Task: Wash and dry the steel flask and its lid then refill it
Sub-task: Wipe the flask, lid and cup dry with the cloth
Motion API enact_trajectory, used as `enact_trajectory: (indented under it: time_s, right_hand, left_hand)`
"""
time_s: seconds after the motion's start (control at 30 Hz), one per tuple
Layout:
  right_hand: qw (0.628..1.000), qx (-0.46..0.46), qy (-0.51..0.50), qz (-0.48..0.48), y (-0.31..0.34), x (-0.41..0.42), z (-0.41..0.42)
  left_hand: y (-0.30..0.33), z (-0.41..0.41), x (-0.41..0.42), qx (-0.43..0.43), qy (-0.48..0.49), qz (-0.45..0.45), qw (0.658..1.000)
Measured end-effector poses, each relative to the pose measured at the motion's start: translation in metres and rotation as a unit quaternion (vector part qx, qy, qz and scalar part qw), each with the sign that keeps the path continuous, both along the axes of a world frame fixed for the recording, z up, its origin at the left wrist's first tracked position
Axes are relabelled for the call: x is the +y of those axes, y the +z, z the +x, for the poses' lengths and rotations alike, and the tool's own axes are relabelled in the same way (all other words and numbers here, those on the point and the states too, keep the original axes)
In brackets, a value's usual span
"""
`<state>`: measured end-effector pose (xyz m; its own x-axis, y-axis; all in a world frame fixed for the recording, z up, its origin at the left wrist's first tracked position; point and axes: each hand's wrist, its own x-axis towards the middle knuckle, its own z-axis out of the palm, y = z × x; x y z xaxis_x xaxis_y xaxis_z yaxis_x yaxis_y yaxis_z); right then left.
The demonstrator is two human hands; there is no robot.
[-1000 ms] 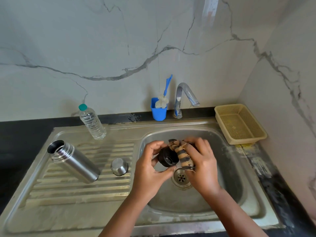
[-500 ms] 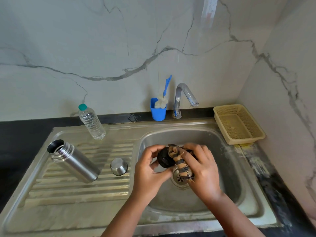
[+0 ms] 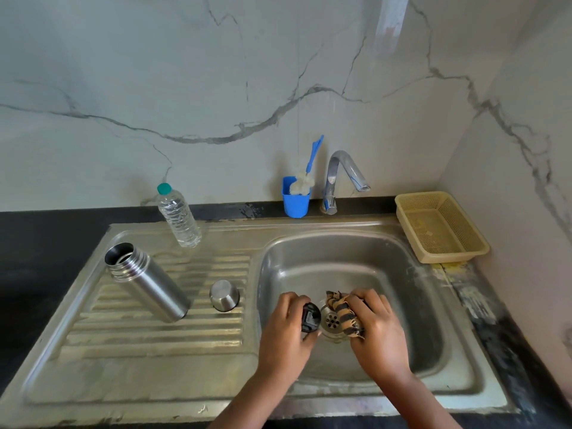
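Below marble wall (image 3: 216,72), steel sink (image 3: 402,274), drainboard (image 3: 154,335)

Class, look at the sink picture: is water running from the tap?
No: no stream falls from the tap spout, while the left hand holds the black lid and the right hand grips the striped cloth.

We see a steel sink unit (image 3: 154,379) set in a dark counter (image 3: 46,243) (ribbed drainboard at left). On the drainboard stand an open flask (image 3: 148,283), a steel cap (image 3: 224,295) and a water bottle (image 3: 179,216). A yellow basket (image 3: 441,227) sits at right.
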<state>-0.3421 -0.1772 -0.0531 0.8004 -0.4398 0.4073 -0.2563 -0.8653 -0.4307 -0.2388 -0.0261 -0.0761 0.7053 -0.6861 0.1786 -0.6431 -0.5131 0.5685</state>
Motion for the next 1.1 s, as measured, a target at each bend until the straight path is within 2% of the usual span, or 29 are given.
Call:
enact_trajectory:
  time_s: [0.1,0.2,0.33,0.43,0.5,0.8,0.9,1.03,1.1]
  right_hand:
    - [1.000,0.003,0.004,0.005,-0.004,0.005,0.000]
    - [0.999,0.004,0.012,0.035,-0.008,0.008,-0.001]
    - [0.985,-0.004,-0.020,0.174,-0.013,0.010,0.001]
    - [0.932,-0.013,-0.098,0.349,-0.021,0.007,0.003]
    - [0.892,-0.010,-0.141,0.429,-0.027,0.005,0.004]
    - [0.861,0.009,-0.190,0.473,-0.029,0.014,0.008]
    - [0.855,0.011,-0.193,0.482,-0.028,0.016,0.009]
    - [0.849,0.009,-0.194,0.492,-0.024,0.017,0.007]
    - [0.845,0.014,-0.198,0.496,-0.025,0.017,0.006]
  left_hand:
    - [0.003,0.002,0.003,0.003,0.035,0.023,0.999]
    - [0.009,0.018,0.022,-0.008,0.100,0.009,0.995]
    - [0.007,0.049,0.073,0.034,0.207,-0.036,0.977]
    - [-0.003,0.063,0.110,0.069,0.254,0.004,0.965]
    - [-0.011,0.067,0.125,0.087,0.265,0.027,0.960]
    - [-0.018,0.073,0.130,0.108,0.253,0.081,0.958]
    - [-0.009,0.077,0.123,0.090,0.246,0.111,0.959]
    - [0.008,0.104,0.105,0.057,0.236,0.070,0.968]
    - [0.016,0.121,0.091,0.066,0.226,0.089,0.968]
